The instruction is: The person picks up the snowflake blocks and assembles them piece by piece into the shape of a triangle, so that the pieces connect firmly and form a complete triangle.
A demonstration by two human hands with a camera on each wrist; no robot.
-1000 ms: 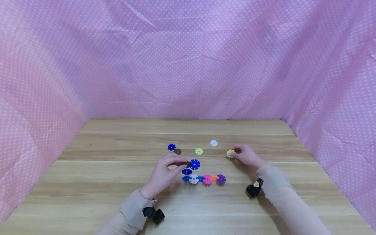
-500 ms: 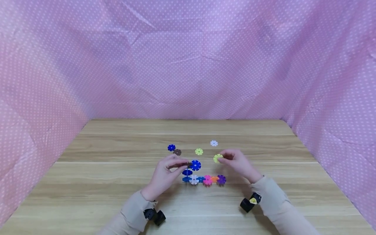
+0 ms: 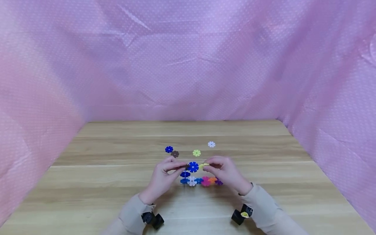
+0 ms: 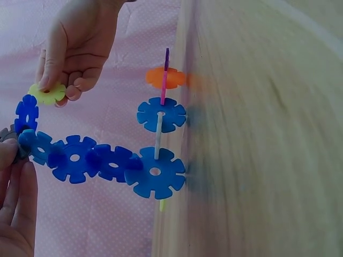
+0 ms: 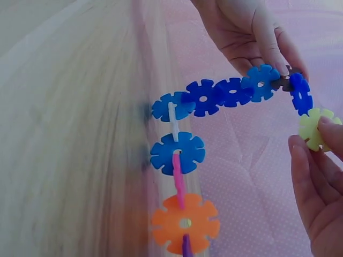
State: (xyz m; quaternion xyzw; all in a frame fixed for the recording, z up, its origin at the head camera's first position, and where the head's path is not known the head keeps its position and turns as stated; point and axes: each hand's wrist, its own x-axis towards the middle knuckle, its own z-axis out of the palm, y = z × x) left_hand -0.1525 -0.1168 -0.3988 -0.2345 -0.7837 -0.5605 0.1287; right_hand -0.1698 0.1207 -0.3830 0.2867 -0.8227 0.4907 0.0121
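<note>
Slotted plastic flower discs are joined into an L-shaped chain. Its lower row, with a white disc (image 3: 192, 181), a pink disc (image 3: 205, 181), an orange disc (image 5: 185, 224) and a purple disc (image 3: 218, 181), stands on the table. Several blue discs (image 4: 75, 158) rise from the row's left end to a brown disc (image 5: 284, 81), which my left hand (image 3: 164, 175) pinches between thumb and fingers. A blue disc (image 3: 193, 167) juts right from the brown one. My right hand (image 3: 225, 171) pinches a yellow disc (image 4: 48, 95) at that blue disc's edge; whether their slots interlock I cannot tell.
Loose discs lie flat on the wooden table (image 3: 102, 182) beyond the hands: dark blue (image 3: 168, 149), brown (image 3: 175, 154), yellow (image 3: 196, 153) and white (image 3: 211, 144). A pink dotted cloth (image 3: 188, 71) hangs around the back and sides. Each wrist wears a black camera.
My right hand has carried the yellow disc leftward and toward me, up to the blue disc. The left hand keeps its hold on the brown disc, almost still.
</note>
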